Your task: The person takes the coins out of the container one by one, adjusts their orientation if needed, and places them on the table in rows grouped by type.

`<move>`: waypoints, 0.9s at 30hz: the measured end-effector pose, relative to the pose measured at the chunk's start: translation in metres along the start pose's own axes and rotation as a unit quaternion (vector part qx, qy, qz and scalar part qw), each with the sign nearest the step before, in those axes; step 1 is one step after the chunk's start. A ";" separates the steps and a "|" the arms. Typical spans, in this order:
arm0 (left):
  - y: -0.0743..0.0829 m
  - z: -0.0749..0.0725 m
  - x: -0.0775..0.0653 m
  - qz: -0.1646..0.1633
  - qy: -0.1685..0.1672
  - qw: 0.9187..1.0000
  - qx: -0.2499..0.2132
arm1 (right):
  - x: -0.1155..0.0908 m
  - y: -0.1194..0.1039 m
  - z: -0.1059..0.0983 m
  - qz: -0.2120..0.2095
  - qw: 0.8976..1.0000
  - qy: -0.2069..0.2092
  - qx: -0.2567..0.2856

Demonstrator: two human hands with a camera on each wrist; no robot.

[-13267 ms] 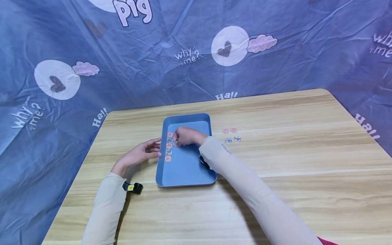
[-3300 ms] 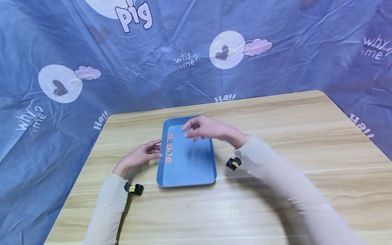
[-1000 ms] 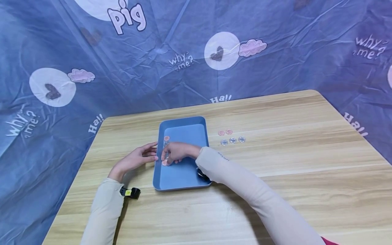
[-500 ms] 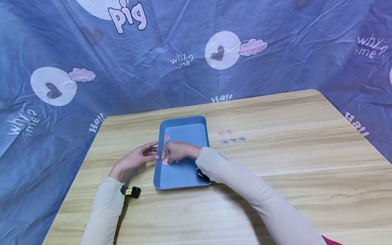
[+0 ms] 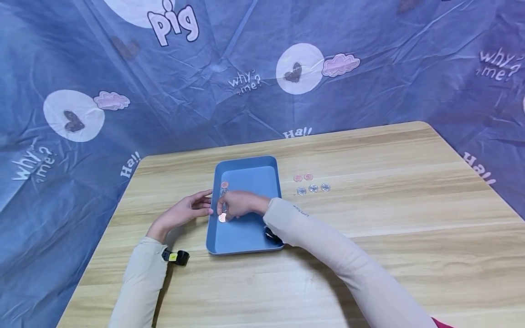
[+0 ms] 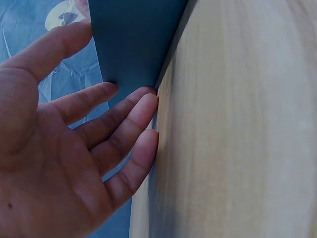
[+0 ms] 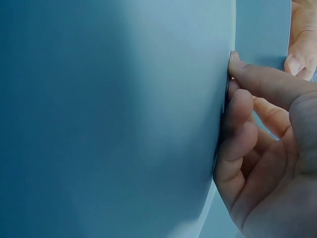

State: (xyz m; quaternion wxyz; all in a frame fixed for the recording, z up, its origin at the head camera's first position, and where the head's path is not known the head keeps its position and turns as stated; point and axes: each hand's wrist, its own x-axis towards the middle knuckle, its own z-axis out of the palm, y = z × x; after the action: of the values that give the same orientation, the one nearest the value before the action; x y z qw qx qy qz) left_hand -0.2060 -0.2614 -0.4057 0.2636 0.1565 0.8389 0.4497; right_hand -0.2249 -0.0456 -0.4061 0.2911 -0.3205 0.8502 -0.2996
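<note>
Your left arm [image 5: 139,278] rises from the lower left, its wrist [image 5: 159,231] bending inward; your left hand [image 5: 180,213] lies relaxed, thumb apart from gently bent fingers. Your right arm [image 5: 328,250] slants in from the lower right, and your right hand [image 5: 242,203] dips downward, thumb extended, several fingers curled. Both hands are near each other, not touching.

A blue rectangular tray [image 5: 244,237] with a low rim lies flat, its left side touched by the left hand [image 5: 182,213]. Inside, small round coins line that side: the far coin [image 5: 224,185] and near coin [image 5: 222,217] are copper. The right hand [image 5: 238,203] hides part of the row. Beyond the right rim lie two copper coins [image 5: 308,176] and three silver coins [image 5: 313,188].
</note>
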 end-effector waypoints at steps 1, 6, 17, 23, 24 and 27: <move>0.000 0.000 0.000 0.001 -0.001 1.000 0.002 | 0.000 0.000 0.000 0.000 1.000 0.001 -0.004; 0.000 0.001 0.000 0.002 0.000 1.000 0.004 | -0.003 -0.002 0.001 -0.010 0.998 0.015 -0.058; 0.000 0.000 -0.002 0.009 -0.004 1.000 0.005 | -0.006 -0.013 0.004 -0.024 0.983 0.042 -0.176; -0.001 0.000 -0.002 0.006 -0.002 1.000 0.004 | -0.007 -0.013 0.005 -0.024 0.983 0.045 -0.177; -0.001 0.000 -0.002 0.006 -0.002 1.000 0.003 | -0.007 -0.013 0.005 -0.025 0.983 0.044 -0.174; 0.000 0.000 -0.002 0.005 -0.003 1.000 -0.001 | -0.007 -0.012 0.004 -0.031 0.986 0.040 -0.159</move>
State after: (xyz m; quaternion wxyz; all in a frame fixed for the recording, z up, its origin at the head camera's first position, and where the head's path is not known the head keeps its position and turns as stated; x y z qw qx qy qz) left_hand -0.2044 -0.2622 -0.4048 0.2637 0.1619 0.8367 0.4518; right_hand -0.2140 -0.0491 -0.3985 0.1925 -0.3764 0.8878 -0.1821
